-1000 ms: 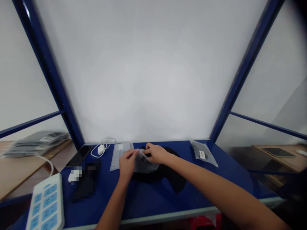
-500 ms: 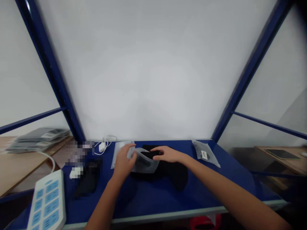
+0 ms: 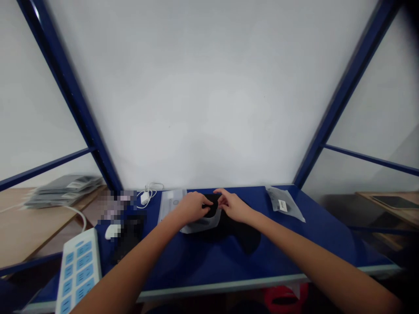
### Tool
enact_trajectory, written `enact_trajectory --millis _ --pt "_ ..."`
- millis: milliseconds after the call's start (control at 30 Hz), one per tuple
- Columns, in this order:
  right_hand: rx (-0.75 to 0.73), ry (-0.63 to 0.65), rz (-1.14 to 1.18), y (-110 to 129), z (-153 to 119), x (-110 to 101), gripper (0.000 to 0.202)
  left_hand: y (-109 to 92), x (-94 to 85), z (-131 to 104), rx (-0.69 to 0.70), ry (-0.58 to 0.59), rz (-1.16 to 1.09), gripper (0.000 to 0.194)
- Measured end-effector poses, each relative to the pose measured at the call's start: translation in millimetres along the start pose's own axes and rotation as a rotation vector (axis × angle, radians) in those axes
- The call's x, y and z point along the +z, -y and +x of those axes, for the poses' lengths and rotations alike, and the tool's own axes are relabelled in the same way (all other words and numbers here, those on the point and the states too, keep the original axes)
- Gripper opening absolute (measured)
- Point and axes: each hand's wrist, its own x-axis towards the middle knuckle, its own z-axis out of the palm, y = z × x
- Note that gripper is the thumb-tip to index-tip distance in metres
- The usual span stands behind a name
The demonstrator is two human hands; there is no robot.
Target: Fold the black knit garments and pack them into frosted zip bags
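Observation:
My left hand (image 3: 194, 206) reaches over a frosted plastic bag (image 3: 201, 225), its thumb and fingers closed on black cloth (image 3: 212, 206) at the bag's mouth. Facing it, my right hand (image 3: 234, 207) has its fingers curled together at the bag's right edge, where the rim meets the cloth; the exact grip is partly hidden. The bag lies on the blue table. More black fabric (image 3: 244, 235) spreads out beneath the bag and to its right.
A flat clear bag (image 3: 168, 204) lies behind my left forearm. Beyond it are a white charger with cable (image 3: 145, 198). A labelled grey bag (image 3: 286, 205) lies at right. A power strip (image 3: 78, 266) stands front left, near a pixelated dark item. Stacked bags (image 3: 65, 189) rest on a side shelf.
My left hand has moved right, from the bag's left edge onto the black cloth at its mouth. My right hand has drawn back slightly to the right edge. The view has shifted a little.

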Motion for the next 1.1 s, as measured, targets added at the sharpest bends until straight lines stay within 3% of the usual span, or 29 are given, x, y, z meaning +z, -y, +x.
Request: enact_trajectory --millis 300,433,500,600,667,733,800,967,1033,1100 --pt "-0.121 -0.167 -0.034 34 -19 11 0.039 -10 20.4 -1 0.037 -0.043 -0.148 0.017" --pt "-0.188 -0.232 -0.056 39 -17 9 0.037 -11 14.6 -2 0.026 -0.003 -0.260 0.019" --pt "-0.148 -0.280 0.028 34 -14 5 0.038 -7 4.4 -5 0.026 -0.012 -0.293 0.024" --pt "-0.038 -0.292 0.195 21 -12 -1 0.041 2 -6.3 -9 0.023 -0.144 -0.268 0.028" --pt "0.012 -0.270 0.268 12 -14 -3 0.044 7 -5.9 -12 0.018 -0.181 -0.236 0.045" --pt "0.033 -0.268 0.309 5 -19 -4 0.046 12 -0.7 -14 0.024 -0.111 -0.242 0.068" --pt "0.039 -0.303 0.333 0 -24 -5 0.048 19 5.4 -15 0.054 -0.042 -0.264 0.074" --pt "-0.003 -0.450 0.291 -10 -36 -8 0.047 34 9.1 -14 0.103 -0.049 -0.262 0.023" --pt "-0.027 -0.508 0.231 -12 -40 -8 0.046 37 7.0 -14 0.089 -0.006 -0.247 0.024" --pt "-0.058 -0.562 0.167 -13 -43 -6 0.043 37 7.1 -16 0.088 -0.037 -0.220 0.026"
